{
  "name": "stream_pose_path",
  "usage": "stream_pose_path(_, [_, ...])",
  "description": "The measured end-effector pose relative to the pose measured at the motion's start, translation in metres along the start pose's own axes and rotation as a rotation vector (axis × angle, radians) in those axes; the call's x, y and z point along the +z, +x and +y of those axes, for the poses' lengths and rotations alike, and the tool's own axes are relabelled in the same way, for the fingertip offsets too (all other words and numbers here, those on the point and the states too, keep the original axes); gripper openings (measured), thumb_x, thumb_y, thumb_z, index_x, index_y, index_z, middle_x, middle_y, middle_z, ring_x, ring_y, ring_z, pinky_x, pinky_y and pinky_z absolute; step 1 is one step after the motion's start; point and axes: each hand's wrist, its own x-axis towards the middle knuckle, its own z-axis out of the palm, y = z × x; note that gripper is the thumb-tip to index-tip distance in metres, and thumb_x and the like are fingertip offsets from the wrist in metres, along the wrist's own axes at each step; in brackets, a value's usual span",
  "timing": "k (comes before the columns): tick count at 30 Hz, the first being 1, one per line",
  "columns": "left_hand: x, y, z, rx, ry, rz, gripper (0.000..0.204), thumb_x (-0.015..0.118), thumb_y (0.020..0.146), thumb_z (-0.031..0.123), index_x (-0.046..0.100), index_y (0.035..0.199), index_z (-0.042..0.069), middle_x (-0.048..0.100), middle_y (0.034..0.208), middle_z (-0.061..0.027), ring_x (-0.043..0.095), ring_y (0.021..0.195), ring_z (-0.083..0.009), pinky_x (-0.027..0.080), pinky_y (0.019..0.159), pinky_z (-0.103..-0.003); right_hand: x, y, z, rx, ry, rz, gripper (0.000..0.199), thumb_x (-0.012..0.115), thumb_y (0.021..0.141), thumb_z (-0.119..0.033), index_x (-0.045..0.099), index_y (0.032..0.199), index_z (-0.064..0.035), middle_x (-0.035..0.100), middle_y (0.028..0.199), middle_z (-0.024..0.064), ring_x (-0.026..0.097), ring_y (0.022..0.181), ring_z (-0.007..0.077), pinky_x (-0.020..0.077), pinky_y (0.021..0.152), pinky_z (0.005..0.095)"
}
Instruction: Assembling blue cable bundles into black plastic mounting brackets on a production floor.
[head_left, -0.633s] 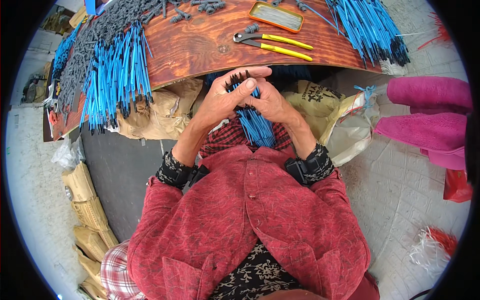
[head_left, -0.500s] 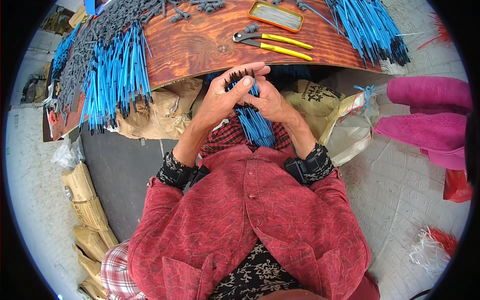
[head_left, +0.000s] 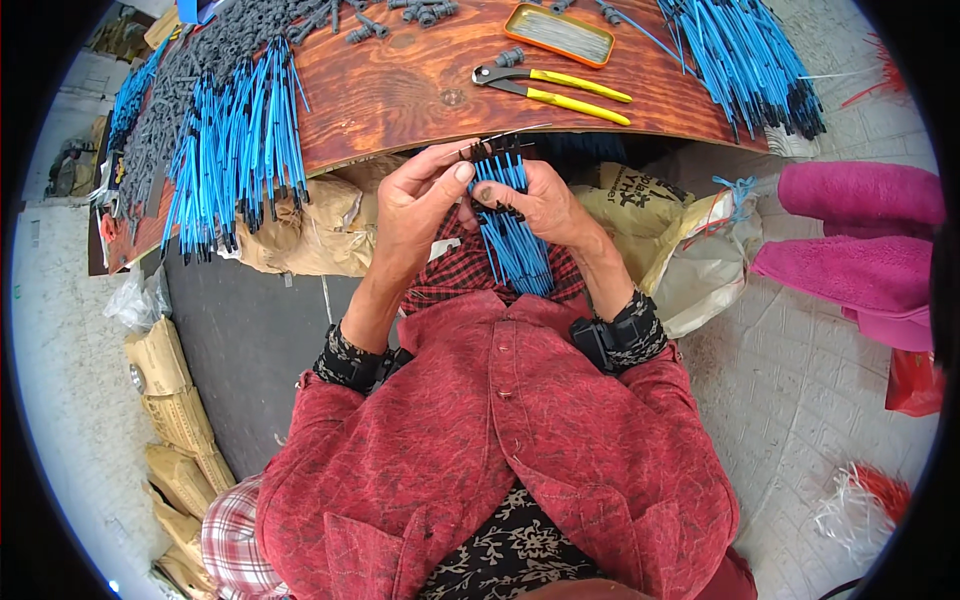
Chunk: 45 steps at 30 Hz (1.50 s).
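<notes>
Above my lap, my right hand (head_left: pixel 540 205) grips a bundle of thin blue rods with black ends (head_left: pixel 515 250). Its thumb presses across the rods, and their lower ends hang toward my checked clothing. My left hand (head_left: pixel 425 195) is at the left side of the bundle's upper end, thumb and forefinger pinched together by the black tips. A thin, pale wire-like line (head_left: pixel 525 130) sticks out above the tips toward the right. Whatever lies between the left fingertips is too small to make out.
On the wooden table (head_left: pixel 390 90) lie yellow-handled pliers (head_left: pixel 575 95), an orange-rimmed tray of thin wires (head_left: pixel 560 35) and grey fittings (head_left: pixel 430 12). Blue rods lie at left (head_left: pixel 240 150) and right (head_left: pixel 735 70). Sacks (head_left: pixel 700 250) stand below; pink towelling (head_left: pixel 850 270) is at right.
My left hand has drawn back to the left, its fingers going from spread over the bundle to a pinch. More of the blue rods shows. My right hand still holds them.
</notes>
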Motion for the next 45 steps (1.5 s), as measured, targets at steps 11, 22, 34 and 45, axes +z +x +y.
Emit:
stream_pose_path(11, [0.011, -0.003, 0.001, 0.031, -0.053, 0.121, 0.023, 0.068, 0.094, 0.008, 0.065, 0.116, -0.001, 0.065, 0.086, -0.0028, 0.056, 0.058, -0.0070, 0.050, 0.052, -0.023, 0.004, -0.004, -0.010, 0.021, -0.026, 0.037, 0.018, 0.067, 0.097, -0.020, 0.069, 0.102, -0.0021, 0.070, 0.088, -0.0007, 0.062, 0.080, 0.0067, 0.0522, 0.074, 0.0258])
stream_pose_path(22, [0.014, -0.004, -0.001, 0.071, -0.056, 0.153, 0.028, 0.066, 0.095, 0.005, 0.064, 0.122, -0.002, 0.067, 0.095, -0.0051, 0.055, 0.060, -0.0056, 0.049, 0.052, -0.022, 0.008, -0.005, -0.014, 0.024, -0.071, 0.048, 0.020, 0.066, 0.097, -0.019, 0.066, 0.107, -0.0014, 0.072, 0.090, 0.0019, 0.064, 0.080, 0.0080, 0.0536, 0.074, 0.0270])
stream_pose_path(34, [0.014, -0.001, -0.001, 0.092, -0.174, 0.177, 0.047, 0.064, 0.094, 0.001, 0.048, 0.138, 0.000, 0.068, 0.115, -0.0119, 0.064, 0.081, -0.0094, 0.051, 0.056, -0.022, 0.010, -0.003, -0.016, 0.008, 0.069, 0.102, 0.022, 0.067, 0.097, -0.013, 0.060, 0.114, -0.0017, 0.063, 0.087, -0.0025, 0.060, 0.077, 0.0065, 0.0541, 0.071, 0.0255])
stream_pose_path(45, [0.017, -0.002, -0.002, 0.059, -0.224, 0.205, 0.038, 0.062, 0.096, 0.004, 0.049, 0.131, 0.000, 0.068, 0.121, -0.0149, 0.065, 0.081, -0.0103, 0.053, 0.057, -0.023, 0.009, -0.002, -0.017, 0.023, 0.105, 0.107, 0.026, 0.068, 0.096, -0.014, 0.061, 0.119, -0.0030, 0.062, 0.088, -0.0041, 0.057, 0.078, 0.0046, 0.0531, 0.071, 0.0239])
